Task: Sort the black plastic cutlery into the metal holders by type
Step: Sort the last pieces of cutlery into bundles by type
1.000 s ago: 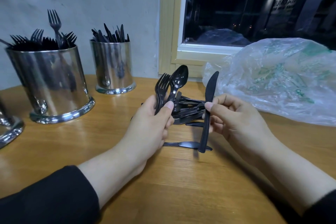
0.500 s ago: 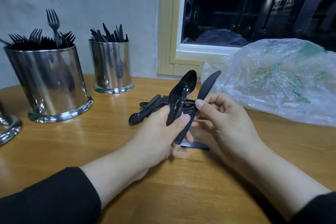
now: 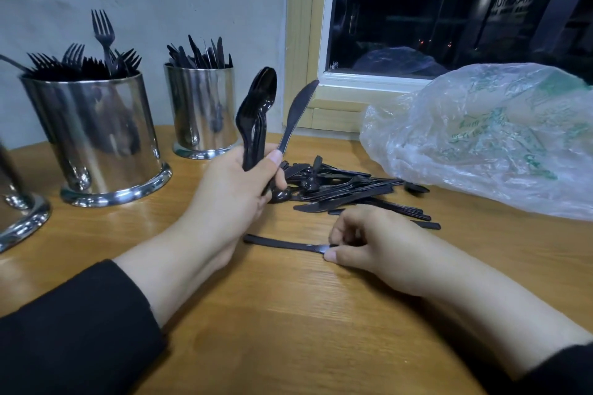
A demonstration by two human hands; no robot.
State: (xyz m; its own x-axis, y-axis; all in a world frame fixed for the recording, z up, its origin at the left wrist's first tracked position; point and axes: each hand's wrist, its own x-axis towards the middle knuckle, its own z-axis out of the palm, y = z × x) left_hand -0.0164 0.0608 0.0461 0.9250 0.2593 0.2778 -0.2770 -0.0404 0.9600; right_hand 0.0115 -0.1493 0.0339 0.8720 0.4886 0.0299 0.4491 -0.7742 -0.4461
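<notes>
My left hand grips a bunch of black plastic cutlery upright: spoons and a knife leaning right. My right hand is down on the table and pinches the end of a single black knife lying flat. A pile of loose black cutlery lies behind the right hand. A large metal holder full of forks stands at the left. A smaller metal holder with knives stands behind it. Part of a third holder shows at the left edge.
A crumpled clear plastic bag lies at the right, behind the pile. A window with a wooden frame rises behind the round wooden table. A grey wall backs the holders.
The right hand passed its knife to the left hand's bunch, then dropped to the table and took hold of the flat knife. The left hand lifted its bunch higher and leftwards.
</notes>
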